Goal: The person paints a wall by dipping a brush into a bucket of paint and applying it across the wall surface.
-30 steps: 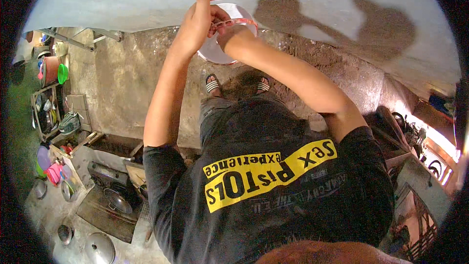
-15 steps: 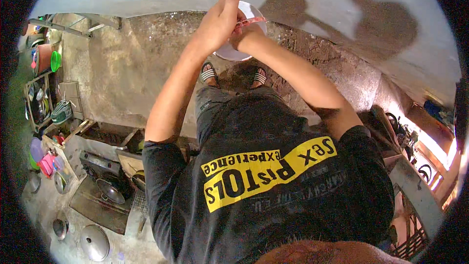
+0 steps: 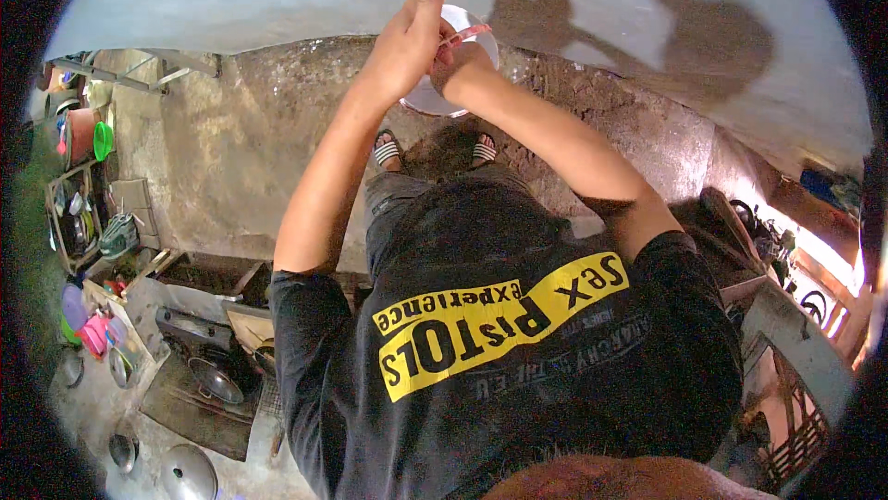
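Both my hands are held out together over a round white container [image 3: 427, 100], which looks like a bucket or basin. My left hand [image 3: 407, 49] is closed, thumb pointing up and away, with a thin pinkish-red strip [image 3: 470, 33] coming out of its grip. I cannot make out what the strip is. My right hand [image 3: 465, 73] is beside it, across the container's opening and touching or very near the strip. Its fingers are hidden behind the left hand and the strip. The container's inside is mostly covered by my hands.
A pale wall [image 3: 370, 0] rises just beyond the container. My sandalled feet stand on rough brown floor [image 3: 277, 130]. To the left are a stove with a dark wok [image 3: 215, 378], a pot lid [image 3: 189, 474], a green basin [image 3: 103, 141] and a dish rack [image 3: 76, 213].
The whole view has shifted slightly. My hands stay together over the white container, the left one still gripping the pinkish-red strip.
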{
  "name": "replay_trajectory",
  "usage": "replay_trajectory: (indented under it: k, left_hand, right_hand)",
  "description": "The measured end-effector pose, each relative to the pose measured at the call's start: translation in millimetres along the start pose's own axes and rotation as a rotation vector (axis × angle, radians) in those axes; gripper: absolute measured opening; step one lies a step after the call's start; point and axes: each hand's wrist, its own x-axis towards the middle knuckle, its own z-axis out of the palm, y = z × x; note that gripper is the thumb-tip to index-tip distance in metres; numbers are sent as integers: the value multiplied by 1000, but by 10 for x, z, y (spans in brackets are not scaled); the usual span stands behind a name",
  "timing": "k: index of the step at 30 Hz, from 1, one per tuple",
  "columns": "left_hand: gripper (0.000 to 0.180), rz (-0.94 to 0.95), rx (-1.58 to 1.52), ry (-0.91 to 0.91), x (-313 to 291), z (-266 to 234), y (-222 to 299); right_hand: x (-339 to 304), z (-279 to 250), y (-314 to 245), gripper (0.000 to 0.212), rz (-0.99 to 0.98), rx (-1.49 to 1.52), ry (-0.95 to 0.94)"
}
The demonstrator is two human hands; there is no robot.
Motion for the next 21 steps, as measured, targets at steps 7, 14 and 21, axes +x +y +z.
replay_trajectory:
  k: [7,14,21]
  left_hand:
    - [86,8,-77,-59,-88,257,-44]
    - [85,3,-286,-70,-200,586,204]
    - [85,3,-432,-64,-145,877,205]
  right_hand:
    - [-199,77,252,46,-158,-297,190]
    - [-342,-182,639,41,65,-450,80]
    - [-1310,-631,729,27,168,-311,342]
